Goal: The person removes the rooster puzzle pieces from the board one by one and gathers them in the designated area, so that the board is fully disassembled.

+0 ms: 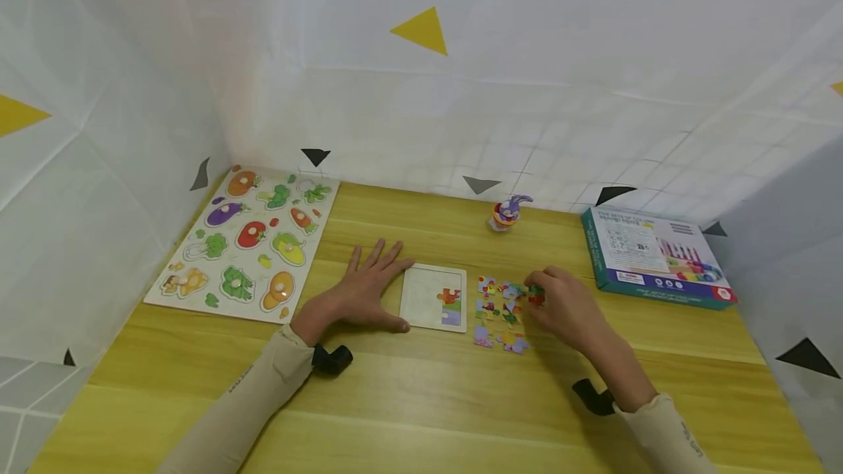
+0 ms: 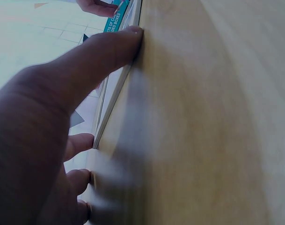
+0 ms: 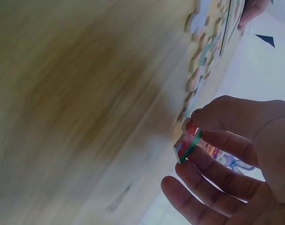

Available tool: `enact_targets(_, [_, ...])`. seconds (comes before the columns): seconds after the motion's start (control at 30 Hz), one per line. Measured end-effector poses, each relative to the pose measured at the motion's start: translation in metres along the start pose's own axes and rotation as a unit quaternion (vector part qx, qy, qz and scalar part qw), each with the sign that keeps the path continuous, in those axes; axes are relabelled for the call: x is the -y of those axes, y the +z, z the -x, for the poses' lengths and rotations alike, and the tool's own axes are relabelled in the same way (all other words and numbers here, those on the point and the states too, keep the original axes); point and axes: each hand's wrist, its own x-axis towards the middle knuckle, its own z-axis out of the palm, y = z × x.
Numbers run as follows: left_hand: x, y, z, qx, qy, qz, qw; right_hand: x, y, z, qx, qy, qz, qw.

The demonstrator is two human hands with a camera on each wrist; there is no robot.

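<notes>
My left hand (image 1: pixel 365 291) lies with fingers spread at the left side of a small square puzzle tray (image 1: pixel 421 298). Its thumb (image 2: pixel 128 40) and a finger touch the tray's edge. A few joined pieces (image 1: pixel 451 306) fill part of the tray's right side. Between thumb and fingers, my right hand (image 1: pixel 566 309) pinches a red and green jigsaw piece (image 3: pixel 188 140), tilted up off the table. Just left of that hand, several loose jigsaw pieces (image 1: pixel 484 311) lie in rows beside the tray.
A vegetable peg puzzle board (image 1: pixel 217 269) lies at the left. A purple rabbit figurine (image 1: pixel 507 214) stands at the back, and a teal-edged box (image 1: pixel 658 258) lies at the right. White patterned sheeting (image 1: pixel 527 42) bounds the wooden table (image 1: pixel 421 408) behind and at the sides.
</notes>
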Motion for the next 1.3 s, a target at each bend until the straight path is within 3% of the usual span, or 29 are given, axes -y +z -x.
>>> enact_targets(0.83, [-0.001, 0.001, 0.001, 0.003, 0.0, 0.001, 1.0, -0.011, 0.003, 0.0, 0.007, 0.004, 0.013, 0.9999])
enact_targets(1.3, [-0.001, -0.002, 0.0, 0.003, 0.0, -0.004, 1.0, 0.004, -0.002, -0.002, 0.009, 0.004, -0.007, 0.9999])
